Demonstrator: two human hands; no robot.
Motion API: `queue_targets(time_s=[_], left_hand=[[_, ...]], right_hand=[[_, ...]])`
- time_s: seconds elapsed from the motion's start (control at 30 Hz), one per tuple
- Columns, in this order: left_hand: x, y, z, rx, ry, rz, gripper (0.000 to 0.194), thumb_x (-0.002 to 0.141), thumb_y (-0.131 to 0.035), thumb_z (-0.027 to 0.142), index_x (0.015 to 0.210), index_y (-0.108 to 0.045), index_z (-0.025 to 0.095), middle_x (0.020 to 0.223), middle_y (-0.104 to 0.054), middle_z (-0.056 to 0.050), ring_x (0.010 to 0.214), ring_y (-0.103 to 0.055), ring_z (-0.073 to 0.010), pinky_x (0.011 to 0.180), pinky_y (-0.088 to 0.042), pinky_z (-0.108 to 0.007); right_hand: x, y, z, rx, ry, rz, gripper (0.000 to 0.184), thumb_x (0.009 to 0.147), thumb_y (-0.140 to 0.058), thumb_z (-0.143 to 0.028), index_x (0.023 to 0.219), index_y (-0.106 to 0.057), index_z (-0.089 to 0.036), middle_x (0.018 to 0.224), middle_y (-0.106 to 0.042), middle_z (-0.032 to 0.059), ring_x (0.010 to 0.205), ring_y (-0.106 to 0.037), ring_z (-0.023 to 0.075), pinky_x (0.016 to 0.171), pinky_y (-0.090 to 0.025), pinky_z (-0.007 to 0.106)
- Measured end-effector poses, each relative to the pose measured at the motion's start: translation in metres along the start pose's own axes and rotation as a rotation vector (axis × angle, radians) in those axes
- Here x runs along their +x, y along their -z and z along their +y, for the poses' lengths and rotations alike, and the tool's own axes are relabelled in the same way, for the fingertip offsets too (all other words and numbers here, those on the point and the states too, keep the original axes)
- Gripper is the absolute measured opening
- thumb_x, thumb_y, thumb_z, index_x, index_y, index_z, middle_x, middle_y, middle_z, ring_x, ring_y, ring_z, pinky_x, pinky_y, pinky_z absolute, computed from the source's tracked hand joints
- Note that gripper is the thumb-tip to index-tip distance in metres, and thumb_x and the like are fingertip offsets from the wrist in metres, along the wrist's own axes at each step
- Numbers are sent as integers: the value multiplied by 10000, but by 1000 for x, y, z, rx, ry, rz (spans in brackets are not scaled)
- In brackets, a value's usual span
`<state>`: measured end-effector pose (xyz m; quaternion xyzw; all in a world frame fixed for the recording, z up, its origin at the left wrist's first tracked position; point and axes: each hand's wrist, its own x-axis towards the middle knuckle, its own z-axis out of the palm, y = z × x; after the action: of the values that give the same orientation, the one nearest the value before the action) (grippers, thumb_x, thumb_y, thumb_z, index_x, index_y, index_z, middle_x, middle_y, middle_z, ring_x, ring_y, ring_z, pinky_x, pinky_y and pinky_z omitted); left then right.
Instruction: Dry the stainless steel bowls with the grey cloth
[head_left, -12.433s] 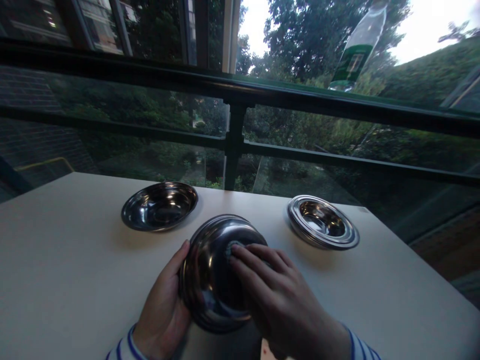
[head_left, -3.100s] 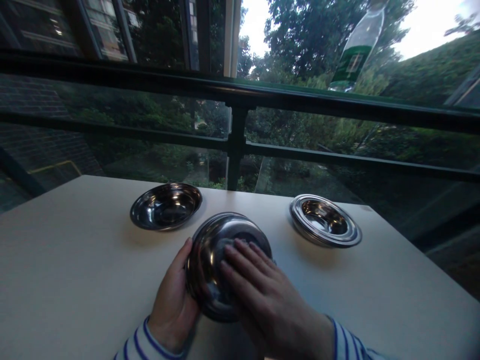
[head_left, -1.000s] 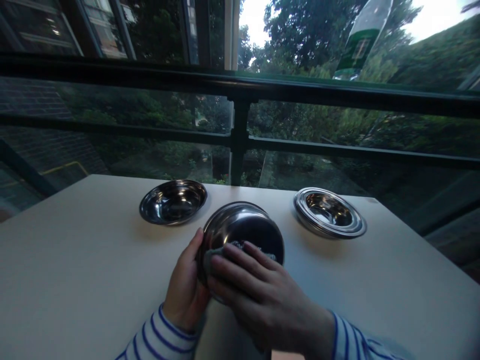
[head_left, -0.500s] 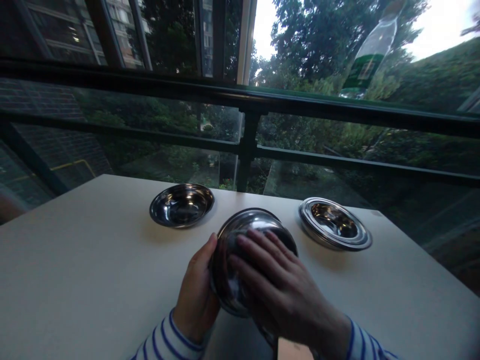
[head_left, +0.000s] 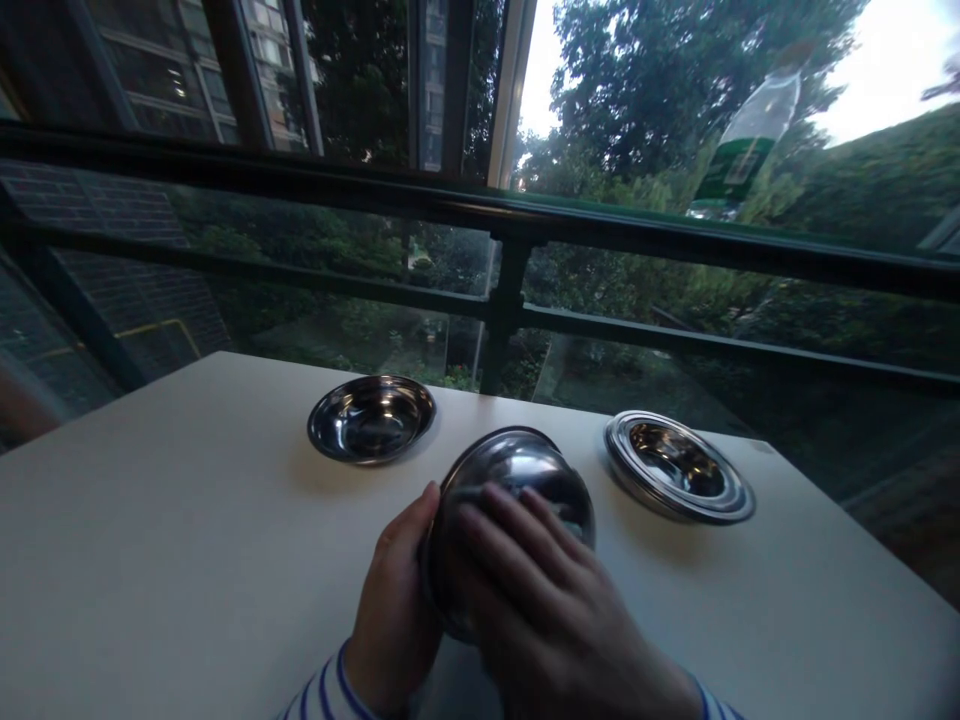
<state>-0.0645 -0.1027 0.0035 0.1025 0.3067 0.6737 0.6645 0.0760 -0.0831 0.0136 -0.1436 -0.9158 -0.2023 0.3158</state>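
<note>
A shiny metal bowl (head_left: 525,462) is tipped over above the white table, its rounded outside turned up toward me. My left hand (head_left: 397,590) grips its left rim, with the thumb along the edge and the other fingers hidden behind. Across the bowl's outer surface lies my right hand (head_left: 547,600), its fingers stretched out flat and slightly blurred. Something pale shows at the edges of these fingers; I cannot make out whether it is a thin cloth or a reflection.
On the white table (head_left: 187,520), another metal bowl (head_left: 367,425) stands at the back left. Stacked metal bowls (head_left: 679,465) sit at the back right. Behind the table run a dark railing (head_left: 360,200) and glass, with a green-labelled plastic bottle (head_left: 742,160) on the railing.
My right hand has slid a little down and left over the held bowl, showing more of its upper surface. The whole view has shifted slightly; my left hand keeps its grip.
</note>
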Motion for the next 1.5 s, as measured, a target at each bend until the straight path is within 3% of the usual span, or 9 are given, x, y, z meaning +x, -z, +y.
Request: queue_targets(time_s=[0.1,0.27,0.43,0.6,0.8,1.03,1.27,1.37,1.5], left_hand=[[-3,0,2,33,-13,40,138,725,-638,249,681,-668,121,609,-659,-20,635,-636,-156,731,-502,-288],[-2,3,-2,54,-21,-25,146,710,-659,264,673,-664,123,552,-604,13,509,-552,-96,550,-471,-204],[-1,3,-3,124,-98,50,170,680,-691,272,619,-660,116,512,-560,21,489,-519,-87,507,-444,-189],[-4,3,-4,146,-71,-29,163,725,-650,275,661,-669,126,560,-606,9,482,-523,-90,498,-446,-196],[-4,5,-2,162,-130,9,153,656,-713,279,669,-691,128,542,-606,12,509,-552,-108,503,-461,-198],[-3,5,-2,205,-86,-22,141,712,-665,271,696,-690,134,564,-632,3,503,-554,-112,466,-446,-193],[-2,5,-2,225,-129,10,174,631,-732,294,699,-704,136,568,-642,0,534,-596,-129,484,-473,-197],[-2,5,-1,208,-93,21,194,659,-708,296,760,-710,131,661,-697,-32,636,-648,-180,558,-515,-241],[-2,1,4,156,-79,68,245,698,-671,288,885,-707,134,752,-727,-45,783,-669,-229,687,-536,-305]], right_hand=[[1,-1,-1,6,100,-4,316,866,-452,-185,1144,-598,-156,1241,-568,37,1244,-406,217,1081,-289,367],[0,1,0,66,-110,26,370,832,-460,-201,1171,-564,-96,1282,-516,129,1282,-331,304,1037,-326,479],[0,1,2,71,38,25,313,837,-472,-168,1123,-597,-142,1233,-569,56,1231,-417,229,1078,-288,399],[-2,4,13,155,-296,61,370,841,-450,-204,1184,-526,-88,1290,-485,165,1258,-364,282,1021,-340,500],[3,4,5,114,-25,35,319,850,-439,-191,1135,-578,-156,1240,-562,49,1231,-406,217,1077,-287,402],[-8,8,32,332,-502,92,358,890,-374,-171,1230,-480,-133,1295,-465,140,1211,-415,220,989,-398,423],[6,8,5,243,-88,3,319,874,-431,-200,1166,-548,-150,1271,-531,53,1254,-367,206,1092,-251,398],[-1,6,22,343,-277,79,342,883,-422,-228,1198,-524,-145,1282,-503,105,1232,-393,231,1049,-316,440],[-19,-4,48,564,-626,167,326,924,-367,-204,1216,-510,-185,1267,-515,90,1186,-457,175,997,-398,362]])
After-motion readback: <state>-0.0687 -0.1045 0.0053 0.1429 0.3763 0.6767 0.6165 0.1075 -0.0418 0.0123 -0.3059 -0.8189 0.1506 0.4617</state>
